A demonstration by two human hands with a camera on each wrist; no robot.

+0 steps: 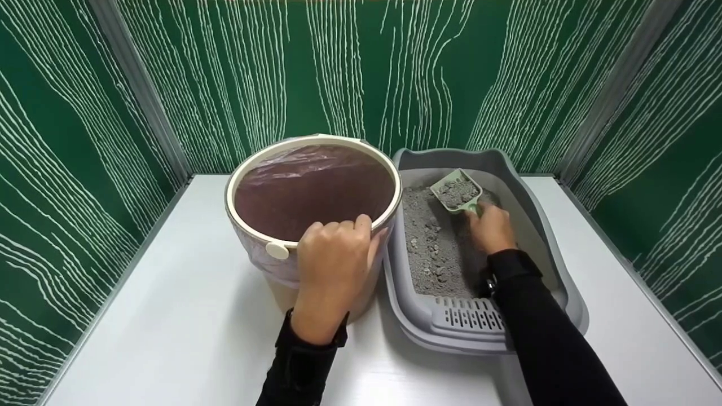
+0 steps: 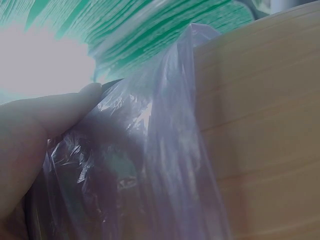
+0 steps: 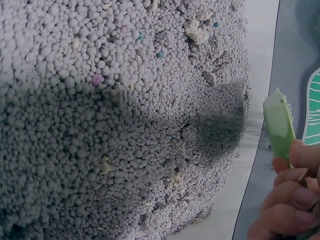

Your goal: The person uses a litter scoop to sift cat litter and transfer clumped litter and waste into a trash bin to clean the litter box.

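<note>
Scoop (image 1: 456,192), pinched by the right grip (image 1: 492,230), is inside the tray rim (image 1: 540,217); left grip (image 1: 334,262) clasps the bin rim (image 1: 397,194).

Person's forearms, seen from above | left sleeve (image 1: 269,389): plain, black, long | left wrist: broad black band (image 1: 307,348), close-fitting | right sleeve (image 1: 555,344): matching plain black | right wrist: black strap (image 1: 512,265), small dark device (image 1: 489,283) with a shiny glint | left hand (image 1: 334,256), right hand (image 1: 491,228): bare

White tabletop (image 1: 169,321); on it, round lined bin (image 1: 283,290) upright, grey litter tray (image 1: 474,341) just beside, at right.
</note>
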